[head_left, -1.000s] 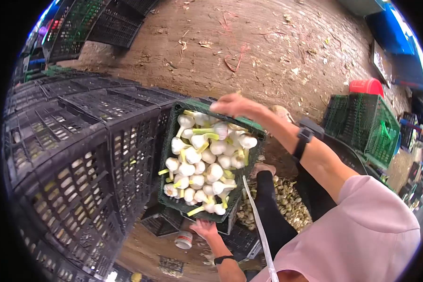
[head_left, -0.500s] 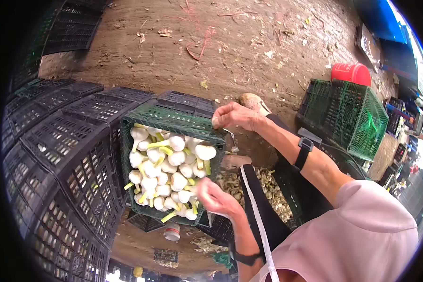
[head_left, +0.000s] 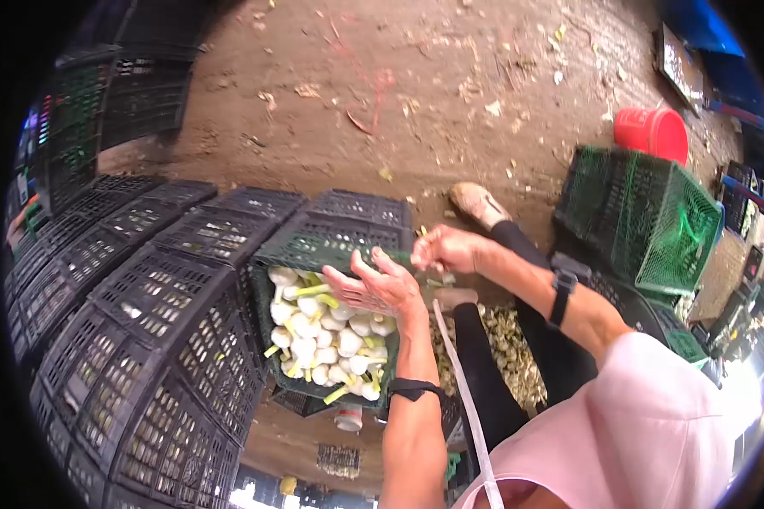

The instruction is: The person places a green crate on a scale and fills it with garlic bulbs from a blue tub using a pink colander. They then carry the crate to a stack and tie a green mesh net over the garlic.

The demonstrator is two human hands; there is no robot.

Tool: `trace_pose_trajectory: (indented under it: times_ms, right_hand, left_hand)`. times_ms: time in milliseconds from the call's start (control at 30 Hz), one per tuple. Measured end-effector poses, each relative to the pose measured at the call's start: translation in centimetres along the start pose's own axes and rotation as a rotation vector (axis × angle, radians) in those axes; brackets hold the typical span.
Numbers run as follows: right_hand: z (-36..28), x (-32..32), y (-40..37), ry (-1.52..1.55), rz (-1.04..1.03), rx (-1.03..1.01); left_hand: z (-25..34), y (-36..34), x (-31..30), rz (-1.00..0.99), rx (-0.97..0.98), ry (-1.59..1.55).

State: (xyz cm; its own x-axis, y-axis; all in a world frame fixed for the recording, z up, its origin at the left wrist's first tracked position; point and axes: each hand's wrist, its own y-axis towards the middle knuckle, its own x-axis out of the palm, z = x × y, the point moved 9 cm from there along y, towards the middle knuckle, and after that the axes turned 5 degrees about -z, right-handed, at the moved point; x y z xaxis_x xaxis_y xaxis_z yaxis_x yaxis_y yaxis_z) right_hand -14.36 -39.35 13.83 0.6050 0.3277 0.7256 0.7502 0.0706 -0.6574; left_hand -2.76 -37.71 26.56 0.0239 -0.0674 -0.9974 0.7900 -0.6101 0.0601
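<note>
A green mesh crate (head_left: pixel 310 246) holds several white garlic bulbs (head_left: pixel 323 343) with short green-yellow stems. My left hand (head_left: pixel 373 287) is over the crate's upper right part, its fingers spread and nothing seen in it, and it hides some bulbs. Just right of it, my right hand (head_left: pixel 450 250) is closed beside the crate's corner, fingertips pressed together. What they hold, if anything, is too small to make out.
Black crates (head_left: pixel 157 293) stand along the left. A red bucket (head_left: pixel 654 134) and green crates (head_left: pixel 632 220) are at the right. Loose garlic pieces (head_left: pixel 514 352) lie between my legs. A white cup (head_left: pixel 348 418) is below the garlic crate.
My left hand has moved up from the crate's lower right side to its upper right part, its fingers now spread. My right hand stays closed near the corner. The view has shifted.
</note>
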Motion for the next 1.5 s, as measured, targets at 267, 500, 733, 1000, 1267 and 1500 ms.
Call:
trace_pose_trajectory:
  times_ms: [267,500,733,1000,1267,1500]
  right_hand:
    - [-8.0,13.1,-6.8,-0.928,0.312,-0.474]
    - [-16.7,14.5,2.7,-0.611,0.152,-0.383]
    - [-12.2,14.8,23.4,-1.016,0.078,0.163]
    - [-9.7,17.1,23.9,-0.583,-0.19,0.231]
    - [-15.3,19.4,22.3,-0.377,-0.056,-0.183]
    - [-12.0,35.5,3.8,-1.689,-0.512,-1.337]
  left_hand:
    - [-6.4,0.3,-1.3,-0.072,-0.384,-1.091]
    - [-18.6,8.2,-9.6,0.239,-0.334,-0.826]
    - [-10.6,18.4,-1.5,-0.199,0.498,-0.489]
    - [-12.0,20.3,4.3,-0.259,0.006,-0.245]
    - [-12.5,20.5,2.0,-0.059,0.083,-0.386]
    - [-19.6,5.8,-13.2,0.426,-0.028,-0.527]
